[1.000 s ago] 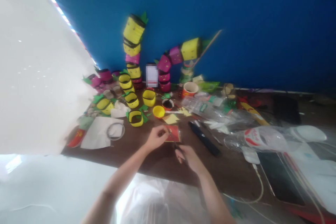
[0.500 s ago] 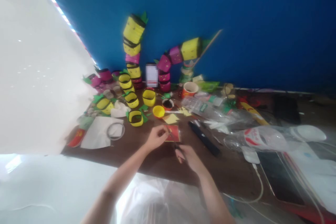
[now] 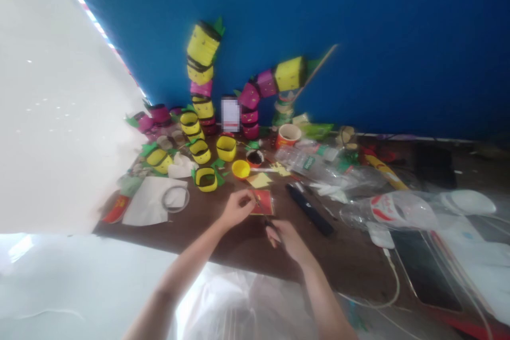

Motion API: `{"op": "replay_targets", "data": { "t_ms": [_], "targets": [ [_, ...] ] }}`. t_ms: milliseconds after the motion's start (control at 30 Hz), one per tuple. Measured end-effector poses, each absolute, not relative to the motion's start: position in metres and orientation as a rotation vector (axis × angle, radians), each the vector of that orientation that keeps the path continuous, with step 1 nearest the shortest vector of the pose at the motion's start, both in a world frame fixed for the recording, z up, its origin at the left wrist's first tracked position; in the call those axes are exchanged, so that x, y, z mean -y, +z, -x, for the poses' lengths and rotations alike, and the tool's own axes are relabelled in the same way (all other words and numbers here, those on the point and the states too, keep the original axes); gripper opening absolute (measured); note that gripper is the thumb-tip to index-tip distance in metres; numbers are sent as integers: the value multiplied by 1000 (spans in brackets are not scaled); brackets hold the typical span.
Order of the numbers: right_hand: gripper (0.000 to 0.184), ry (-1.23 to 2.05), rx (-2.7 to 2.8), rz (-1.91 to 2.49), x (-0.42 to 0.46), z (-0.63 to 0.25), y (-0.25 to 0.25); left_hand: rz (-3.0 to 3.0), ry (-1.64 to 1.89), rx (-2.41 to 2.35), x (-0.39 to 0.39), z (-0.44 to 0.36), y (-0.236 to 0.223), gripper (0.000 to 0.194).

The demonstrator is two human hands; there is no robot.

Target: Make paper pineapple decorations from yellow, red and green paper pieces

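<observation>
My left hand (image 3: 238,207) is closed in a pinch over the left edge of a small red card (image 3: 264,203) on the brown table. Whatever its fingertips hold is too small to make out. My right hand (image 3: 285,236) grips dark-handled scissors (image 3: 269,222), whose thin blades point up and left over the card towards the left fingertips. Just beyond the card are a yellow paper piece (image 3: 260,179) and a yellow cup (image 3: 241,169). To the right of the hands lies a long black case (image 3: 309,209).
Yellow and magenta ring-shaped crafts stand in stacks (image 3: 204,45) against the blue wall. Plastic bottles (image 3: 402,209), a charger (image 3: 381,236) with a white cable and a dark tablet-like device (image 3: 426,271) occupy the right. A tape roll (image 3: 176,208) rests on white paper (image 3: 145,204) at left.
</observation>
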State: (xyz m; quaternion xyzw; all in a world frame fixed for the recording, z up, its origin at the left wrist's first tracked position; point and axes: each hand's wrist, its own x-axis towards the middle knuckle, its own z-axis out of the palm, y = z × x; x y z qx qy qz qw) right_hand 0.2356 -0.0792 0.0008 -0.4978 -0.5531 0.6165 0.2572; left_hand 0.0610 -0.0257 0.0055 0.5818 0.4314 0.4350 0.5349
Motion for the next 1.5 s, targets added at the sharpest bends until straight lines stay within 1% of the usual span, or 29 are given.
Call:
{"op": "replay_targets", "data": {
  "t_ms": [567, 767, 1000, 1133, 1267, 1500],
  "targets": [
    [38, 1678, 1455, 1345, 79, -235, -2, -1394, 1029, -1054, 25, -61, 1, 14],
    [38, 1669, 1446, 1342, 78, -236, -3, -1418, 1021, -1162, 17, -54, -4, 14],
    [40, 1657, 1425, 1333, 78, -238, -2, -1498, 944, -1334, 2, -31, -8, 20],
    [40, 1663, 1422, 1322, 78, -239, -5, -1636, 903, -1432, -1, -23, -7, 22],
    [39, 1671, 1418, 1313, 78, -239, -8, -1901, 829, -1489, 3, -27, -5, 21],
    [39, 1693, 1383, 1289, 79, -240, -12, -2410, 535, -1294, 18, -35, -7, 19]
  ]
}}
